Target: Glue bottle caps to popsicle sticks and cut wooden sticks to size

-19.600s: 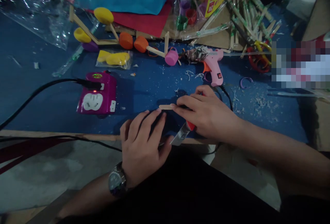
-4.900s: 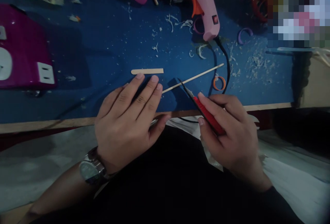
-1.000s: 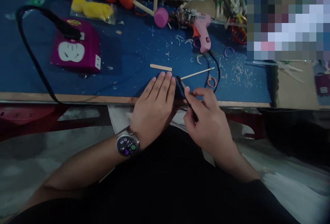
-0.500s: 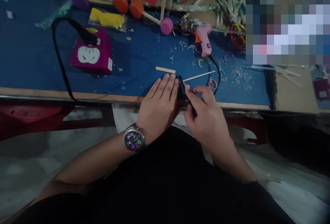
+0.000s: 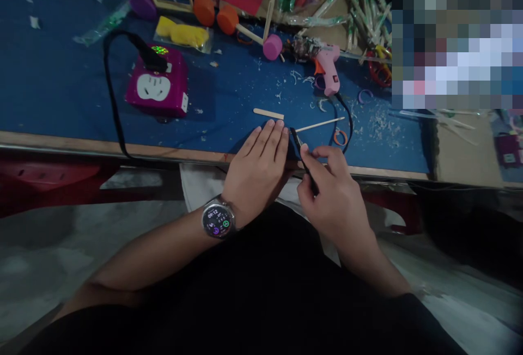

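Observation:
My left hand (image 5: 258,165) lies flat at the table's front edge, fingers stretched out and side by side. Just beyond its fingertips is a short flat wooden craft stick (image 5: 268,114), round at one end and cut straight at the other. A slim black craft knife (image 5: 300,151) is gripped in my right hand (image 5: 333,186), its tip down on the table beside the left forefinger. A thin wooden stick (image 5: 321,124) runs rightward from near the knife tip. Whatever lies under the left palm is hidden.
A pink glue gun (image 5: 329,69) rests beyond my right hand, its cord curling toward the edge. To the left stands a magenta power socket box (image 5: 157,85) with a black plug and cable. Orange-wheeled stick pieces (image 5: 204,10), scissors (image 5: 379,66) and a cardboard piece (image 5: 466,148) lie around.
The whole view has shifted slightly, so things appear farther right and a little lower. The knife tip has moved slightly toward me; my left hand stays flat in place.

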`<control>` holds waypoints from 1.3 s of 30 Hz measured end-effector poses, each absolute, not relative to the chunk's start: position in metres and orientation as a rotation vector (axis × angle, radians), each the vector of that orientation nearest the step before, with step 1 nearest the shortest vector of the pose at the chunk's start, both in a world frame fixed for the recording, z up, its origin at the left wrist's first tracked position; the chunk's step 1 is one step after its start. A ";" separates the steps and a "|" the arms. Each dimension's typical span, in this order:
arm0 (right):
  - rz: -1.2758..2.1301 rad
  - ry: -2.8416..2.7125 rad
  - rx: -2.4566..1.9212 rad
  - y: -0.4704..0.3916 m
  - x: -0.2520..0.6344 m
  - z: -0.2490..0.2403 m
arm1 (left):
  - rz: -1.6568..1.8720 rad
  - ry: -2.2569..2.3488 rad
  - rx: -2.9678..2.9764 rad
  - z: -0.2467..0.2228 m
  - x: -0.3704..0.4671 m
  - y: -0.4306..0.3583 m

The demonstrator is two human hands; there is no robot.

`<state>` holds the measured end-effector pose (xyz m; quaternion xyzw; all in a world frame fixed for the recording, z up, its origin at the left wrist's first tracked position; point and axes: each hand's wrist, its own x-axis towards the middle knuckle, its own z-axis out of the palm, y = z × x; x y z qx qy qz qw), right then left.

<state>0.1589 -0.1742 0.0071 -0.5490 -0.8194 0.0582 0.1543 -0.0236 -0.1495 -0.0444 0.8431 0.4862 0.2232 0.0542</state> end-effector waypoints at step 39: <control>0.195 -2.369 -1.558 -0.173 0.159 0.006 | 0.649 1.437 2.537 -0.040 -0.026 -0.149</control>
